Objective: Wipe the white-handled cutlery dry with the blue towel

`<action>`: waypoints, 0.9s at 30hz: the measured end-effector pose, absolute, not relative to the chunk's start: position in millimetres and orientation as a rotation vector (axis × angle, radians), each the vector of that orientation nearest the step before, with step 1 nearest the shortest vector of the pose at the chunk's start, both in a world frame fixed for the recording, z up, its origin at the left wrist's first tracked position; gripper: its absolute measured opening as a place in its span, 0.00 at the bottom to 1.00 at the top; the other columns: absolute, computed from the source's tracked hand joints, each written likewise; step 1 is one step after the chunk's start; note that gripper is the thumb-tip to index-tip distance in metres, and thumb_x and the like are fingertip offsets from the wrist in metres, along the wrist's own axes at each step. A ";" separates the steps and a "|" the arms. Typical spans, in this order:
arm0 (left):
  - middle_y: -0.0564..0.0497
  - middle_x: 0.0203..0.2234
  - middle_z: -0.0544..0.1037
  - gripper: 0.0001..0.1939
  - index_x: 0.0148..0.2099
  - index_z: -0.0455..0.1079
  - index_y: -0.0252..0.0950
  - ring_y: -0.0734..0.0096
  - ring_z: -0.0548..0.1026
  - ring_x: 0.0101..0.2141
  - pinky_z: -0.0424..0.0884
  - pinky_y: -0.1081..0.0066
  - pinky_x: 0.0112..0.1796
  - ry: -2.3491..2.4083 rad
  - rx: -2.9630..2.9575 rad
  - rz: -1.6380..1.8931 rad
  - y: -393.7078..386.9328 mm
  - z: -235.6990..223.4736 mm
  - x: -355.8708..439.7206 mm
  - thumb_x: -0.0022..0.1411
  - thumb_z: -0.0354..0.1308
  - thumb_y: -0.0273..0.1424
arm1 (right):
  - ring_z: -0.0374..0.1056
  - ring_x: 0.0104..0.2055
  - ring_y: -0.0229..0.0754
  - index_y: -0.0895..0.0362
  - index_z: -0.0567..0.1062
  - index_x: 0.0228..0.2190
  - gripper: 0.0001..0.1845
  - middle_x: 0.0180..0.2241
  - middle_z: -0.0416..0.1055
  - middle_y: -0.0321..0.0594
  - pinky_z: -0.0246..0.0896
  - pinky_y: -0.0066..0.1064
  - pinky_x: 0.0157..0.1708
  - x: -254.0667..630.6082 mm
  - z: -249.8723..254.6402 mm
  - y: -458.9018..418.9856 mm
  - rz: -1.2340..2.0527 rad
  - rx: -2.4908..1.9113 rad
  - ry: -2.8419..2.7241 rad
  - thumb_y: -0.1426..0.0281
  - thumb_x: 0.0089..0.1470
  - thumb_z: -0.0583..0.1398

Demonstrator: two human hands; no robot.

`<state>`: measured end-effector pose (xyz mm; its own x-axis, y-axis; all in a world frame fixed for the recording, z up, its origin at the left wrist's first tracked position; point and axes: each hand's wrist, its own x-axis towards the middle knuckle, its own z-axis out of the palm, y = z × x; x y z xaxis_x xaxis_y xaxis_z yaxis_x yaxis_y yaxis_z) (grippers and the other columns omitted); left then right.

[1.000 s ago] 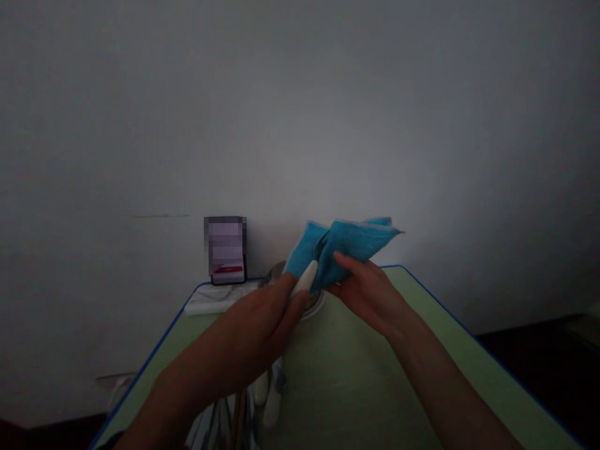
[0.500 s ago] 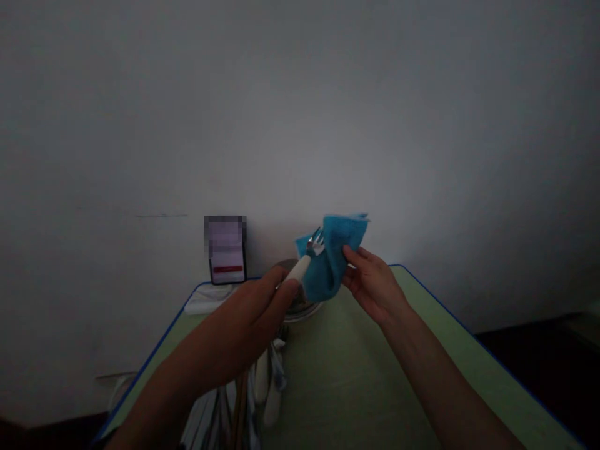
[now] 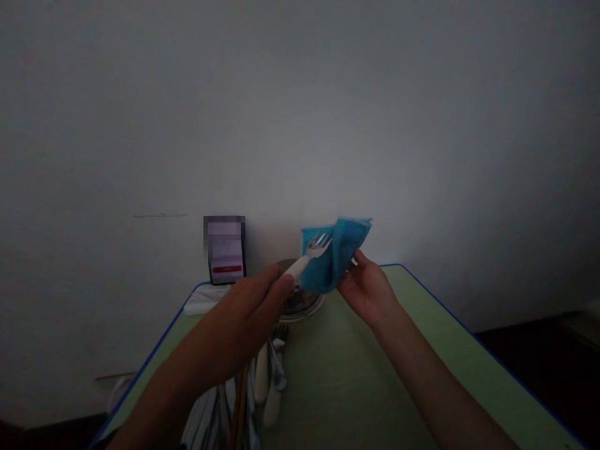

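A fork with a pale handle is gripped by my left hand, its metal tines tilted up to the right. Behind the tines hangs a blue cloth, folded and bunched. My right hand is closed on the cloth's right side, thumb at its edge, with some fingers hidden behind the fabric. Below the cloth stands a round bowl or plate, partly covered by my left hand; its contents are too dark to make out.
Several utensils, among them forks and brown chopsticks, lie at the near left of the green table. A phone leans on the wall beside a white object. Blue edging rims the table.
The fork's tines now lie in front of the cloth, more fully in view. The cloth has spread a little on its left, and my right thumb has shifted to its edge.
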<state>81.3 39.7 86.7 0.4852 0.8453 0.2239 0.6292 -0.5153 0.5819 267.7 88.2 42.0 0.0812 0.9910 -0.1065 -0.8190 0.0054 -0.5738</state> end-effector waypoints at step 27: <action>0.47 0.29 0.73 0.18 0.41 0.62 0.36 0.60 0.73 0.31 0.64 0.66 0.31 1.310 2.575 0.331 39.1 65.7 103.8 0.67 0.35 0.40 | 0.72 0.29 0.40 0.59 0.74 0.28 0.03 0.24 0.76 0.37 0.68 0.32 0.36 243.6 38.9 76.4 1.545 -0.642 -0.555 0.74 0.47 0.60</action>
